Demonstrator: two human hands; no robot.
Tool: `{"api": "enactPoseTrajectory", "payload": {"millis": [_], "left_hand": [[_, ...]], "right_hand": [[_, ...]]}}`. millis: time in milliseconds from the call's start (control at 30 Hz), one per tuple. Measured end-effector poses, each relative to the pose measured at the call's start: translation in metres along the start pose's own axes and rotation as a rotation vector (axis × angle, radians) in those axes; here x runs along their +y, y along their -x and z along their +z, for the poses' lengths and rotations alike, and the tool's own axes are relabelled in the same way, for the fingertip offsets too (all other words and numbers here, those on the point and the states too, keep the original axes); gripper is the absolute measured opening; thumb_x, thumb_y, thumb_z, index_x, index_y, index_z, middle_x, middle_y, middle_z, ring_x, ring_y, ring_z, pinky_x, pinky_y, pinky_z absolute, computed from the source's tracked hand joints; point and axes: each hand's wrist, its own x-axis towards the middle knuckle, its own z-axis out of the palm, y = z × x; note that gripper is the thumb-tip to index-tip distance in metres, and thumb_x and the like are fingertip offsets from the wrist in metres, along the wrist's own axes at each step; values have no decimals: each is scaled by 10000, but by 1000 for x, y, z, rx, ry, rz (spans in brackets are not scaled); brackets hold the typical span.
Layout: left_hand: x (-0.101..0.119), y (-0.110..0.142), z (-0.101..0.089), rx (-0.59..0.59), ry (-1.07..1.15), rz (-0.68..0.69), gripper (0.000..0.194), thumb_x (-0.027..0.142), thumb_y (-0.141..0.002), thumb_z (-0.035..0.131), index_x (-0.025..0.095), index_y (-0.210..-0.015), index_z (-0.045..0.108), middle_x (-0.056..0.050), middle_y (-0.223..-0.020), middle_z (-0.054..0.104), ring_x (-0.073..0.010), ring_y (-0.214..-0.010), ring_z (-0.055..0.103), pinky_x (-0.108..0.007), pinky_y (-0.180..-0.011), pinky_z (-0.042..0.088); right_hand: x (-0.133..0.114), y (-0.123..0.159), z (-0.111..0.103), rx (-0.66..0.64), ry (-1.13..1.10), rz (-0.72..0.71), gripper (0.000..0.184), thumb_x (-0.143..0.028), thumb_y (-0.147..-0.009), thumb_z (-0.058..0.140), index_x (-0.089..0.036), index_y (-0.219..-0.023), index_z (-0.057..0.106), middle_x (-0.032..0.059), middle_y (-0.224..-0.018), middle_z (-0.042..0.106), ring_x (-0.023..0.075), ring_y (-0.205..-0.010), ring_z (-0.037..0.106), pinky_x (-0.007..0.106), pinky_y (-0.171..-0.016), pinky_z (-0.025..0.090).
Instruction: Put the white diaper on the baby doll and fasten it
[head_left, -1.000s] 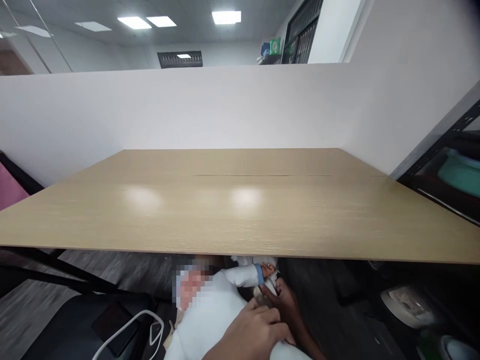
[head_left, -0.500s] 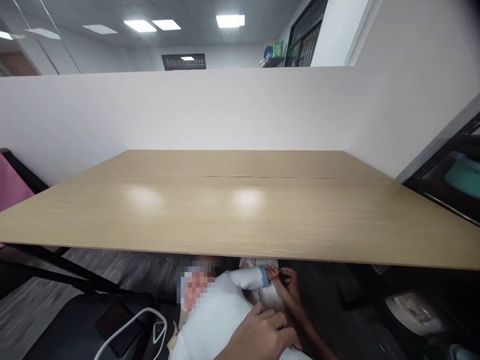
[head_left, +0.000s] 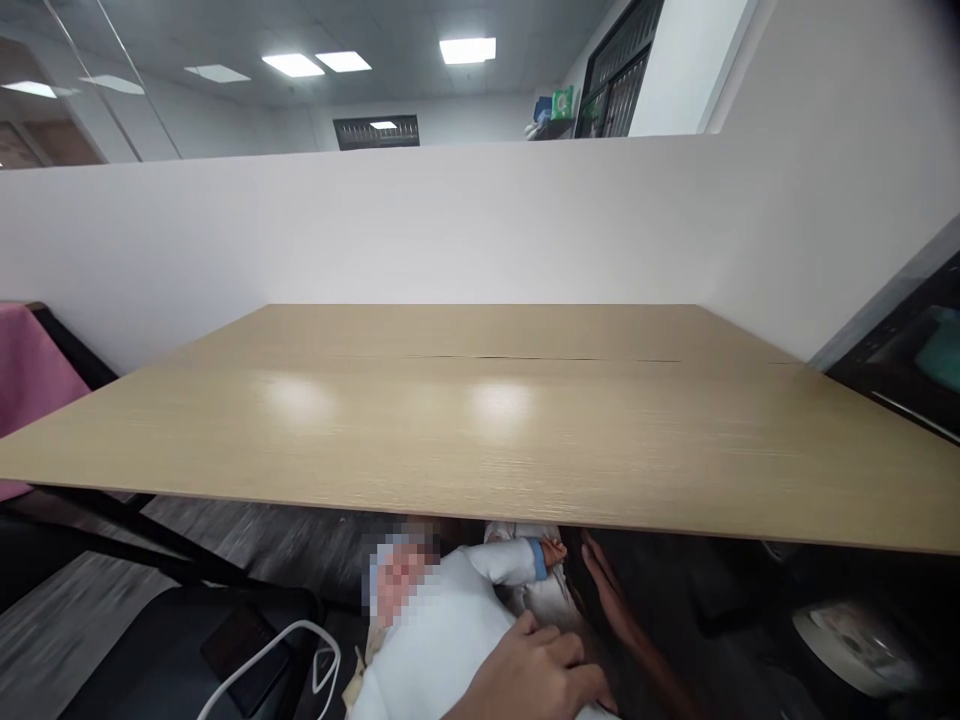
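Below the table edge, a person in white clothing (head_left: 442,640) with a blue cuff (head_left: 538,558) lies across my lap, their head partly hidden by blurring. My left hand (head_left: 536,665) rests on the white clothing with its fingers curled over; the fingertips are partly hidden. That person's hand (head_left: 554,552) pokes out of the blue cuff. A little to its right is my right hand (head_left: 598,570), apart from it, fingers stretched out and nothing seen in them. The tips of my right hand come close under the table edge.
A wooden table (head_left: 465,440) spans the view, backed by a white partition (head_left: 480,225). Lower left stands a black chair (head_left: 142,640) holding a dark flat object (head_left: 240,650) and a white cable (head_left: 255,655). A round pale object (head_left: 855,645) is under the table at right.
My right hand has moved away from the other person's hand, and its bent fingers have straightened. My left hand stays on the white clothing. The view has shifted slightly.
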Motion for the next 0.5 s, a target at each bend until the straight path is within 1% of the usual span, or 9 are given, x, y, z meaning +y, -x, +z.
{"api": "enactPoseTrajectory", "payload": {"millis": [67,100,167,233,300,333,367,433,500], "left_hand": [[0,-1,-3,-24,40,15,175,421,-1094,646,313,-1173,759,44,-988,809,-161,-770,673,-372,-711,339],[0,-2,-4,-39,60,24,167,407,-1087,661,326,-1192,762,50,-991,818,-168,-787,679,-380,-724,352],[0,-1,-5,-71,89,39,145,389,-1070,688,319,-1162,776,48,-970,833,-188,-824,691,-393,-765,387],[-1,1,-3,-109,104,46,132,398,-1051,708,295,-1073,788,35,-910,836,-211,-850,698,-405,-806,416],[-2,5,2,-136,111,40,174,430,-1039,720,274,-994,783,24,-832,822,-220,-840,694,-413,-804,421],[-2,7,5,-138,109,32,192,441,-1038,724,268,-975,778,24,-802,813,-215,-820,686,-412,-789,414],[-2,8,7,-133,101,25,206,454,-1036,730,265,-967,773,27,-773,803,-206,-788,673,-407,-765,401],[1,9,8,-101,48,7,219,477,-1027,744,266,-973,766,36,-725,778,-189,-732,635,-394,-719,372],[8,11,-2,-65,-35,-23,210,477,-1017,753,275,-961,770,31,-662,736,-184,-682,592,-380,-680,360]], "right_hand": [[1,5,-6,-25,-9,11,659,-707,-1070,338,-259,-1379,710,130,-1450,688,353,-1464,600,480,-1157,546],[-4,5,-8,-89,2,-29,621,-667,-1069,378,-262,-1432,679,127,-1502,657,335,-1511,554,472,-1225,492],[-26,2,-7,-313,85,-189,550,-558,-1060,470,-263,-1491,643,125,-1560,612,313,-1548,495,477,-1307,388],[-54,-6,2,-557,238,-362,528,-447,-1019,577,-274,-1515,627,114,-1592,587,306,-1536,481,487,-1322,338],[-82,-16,16,-714,400,-431,598,-354,-925,691,-248,-1508,616,115,-1533,631,306,-1464,539,459,-1269,385],[-94,-20,25,-777,477,-445,598,-307,-879,719,-221,-1465,635,121,-1465,674,310,-1400,588,439,-1210,434],[-104,-23,35,-823,539,-452,556,-273,-850,722,-198,-1398,661,127,-1377,717,314,-1313,643,416,-1124,484],[-123,-24,52,-869,609,-471,431,-247,-839,694,-174,-1264,689,133,-1226,764,318,-1133,715,383,-954,523],[-142,-19,63,-857,617,-502,372,-249,-857,658,-166,-1219,679,145,-1175,772,323,-1038,733,377,-877,508]]}}
